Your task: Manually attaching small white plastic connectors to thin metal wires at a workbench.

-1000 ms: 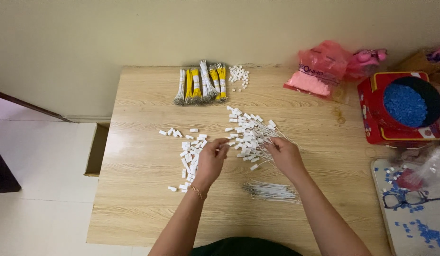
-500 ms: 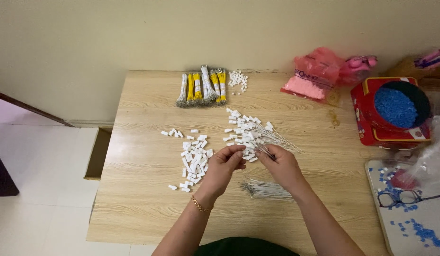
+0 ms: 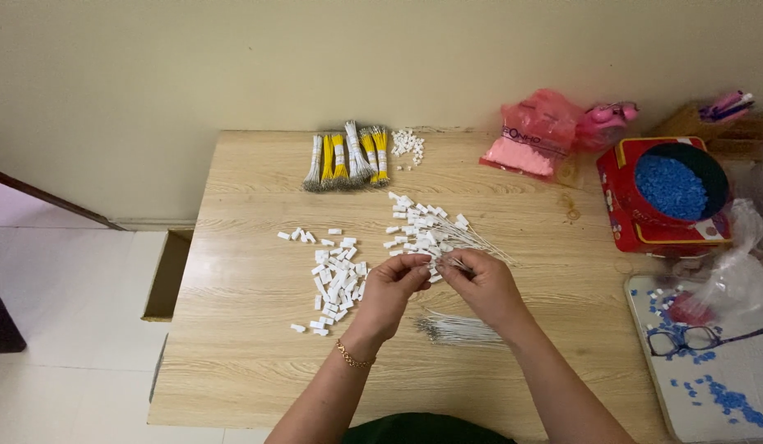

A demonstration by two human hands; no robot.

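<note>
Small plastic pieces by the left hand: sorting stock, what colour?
White, clearest in the head view.

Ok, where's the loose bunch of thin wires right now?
In the head view, the bunch of thin wires lies on the wooden table, just under the right hand, right of the pile of white pieces.

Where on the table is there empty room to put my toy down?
The bare wood left of the loose white pieces, out to the table edge, is free, and so is the near left corner. The strip between the hands and the red tin is bare too. The middle by the white pile and wire bundles is crowded.
</note>
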